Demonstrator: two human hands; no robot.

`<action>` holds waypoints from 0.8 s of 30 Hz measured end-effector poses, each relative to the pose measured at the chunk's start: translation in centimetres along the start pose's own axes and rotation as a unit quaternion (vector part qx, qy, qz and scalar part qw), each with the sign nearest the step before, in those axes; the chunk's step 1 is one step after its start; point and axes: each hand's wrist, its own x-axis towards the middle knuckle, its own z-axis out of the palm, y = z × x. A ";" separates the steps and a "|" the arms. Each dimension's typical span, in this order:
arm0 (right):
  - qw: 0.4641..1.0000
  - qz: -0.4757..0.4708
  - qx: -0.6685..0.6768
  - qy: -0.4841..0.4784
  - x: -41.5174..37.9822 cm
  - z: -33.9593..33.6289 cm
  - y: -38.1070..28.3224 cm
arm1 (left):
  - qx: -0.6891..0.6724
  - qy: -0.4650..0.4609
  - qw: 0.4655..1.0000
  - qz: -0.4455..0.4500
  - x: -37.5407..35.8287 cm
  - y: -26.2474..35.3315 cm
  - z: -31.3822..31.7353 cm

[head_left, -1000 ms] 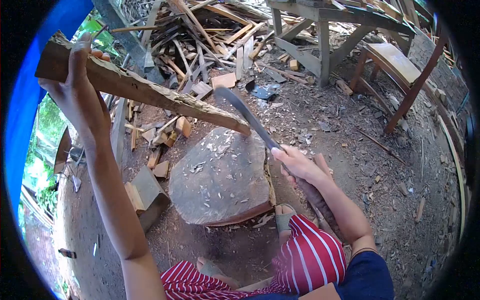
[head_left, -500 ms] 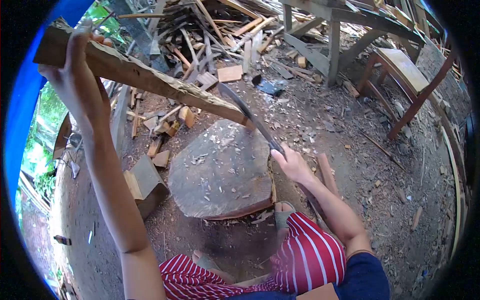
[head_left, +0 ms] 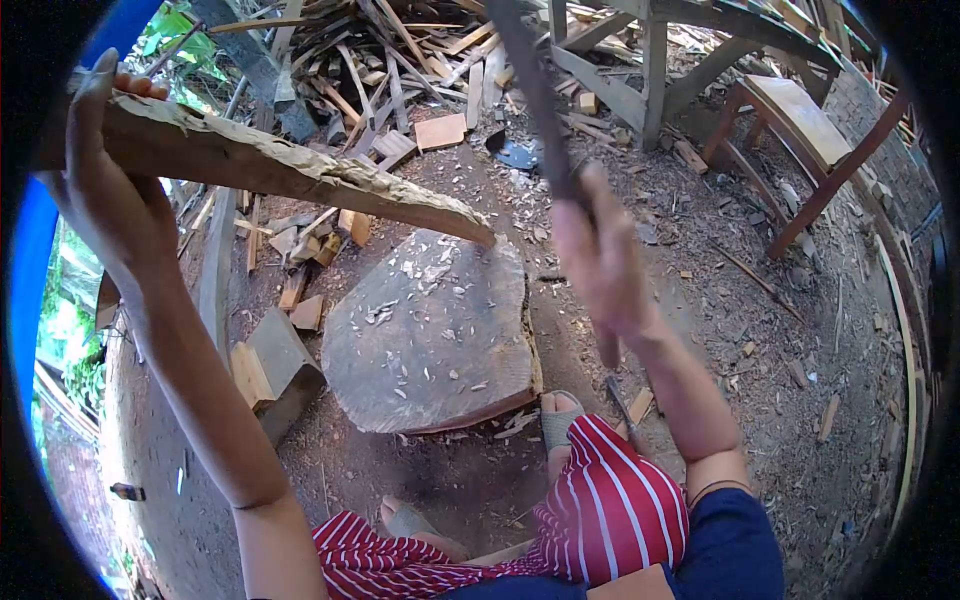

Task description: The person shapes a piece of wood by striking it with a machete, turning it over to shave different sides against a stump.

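My left hand is wrapped round the upper end of a long wooden beam, whose top edge is rough and freshly hacked. The beam slants down to the right, and its lower end rests on the far edge of a broad chopping block strewn with pale chips. Raised to the right of the block, my right hand is closed on the handle of a machete. The blade points up and away, clear of the beam, and is blurred by motion.
A block of wood lies left of the chopping block. Scrap wood is heaped at the back. A wooden bench and a chair stand at the right. Chips cover the ground near my sandalled feet.
My right hand has lifted the machete from beside the beam's lower end, swinging its blade upward. My left hand and the beam's upper end have shifted slightly left and down in view.
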 end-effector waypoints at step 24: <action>0.928 0.245 -0.252 -0.123 -7.7 2.9 9.3 | 0.225 -0.085 0.955 0.173 -1.3 0.9 -1.7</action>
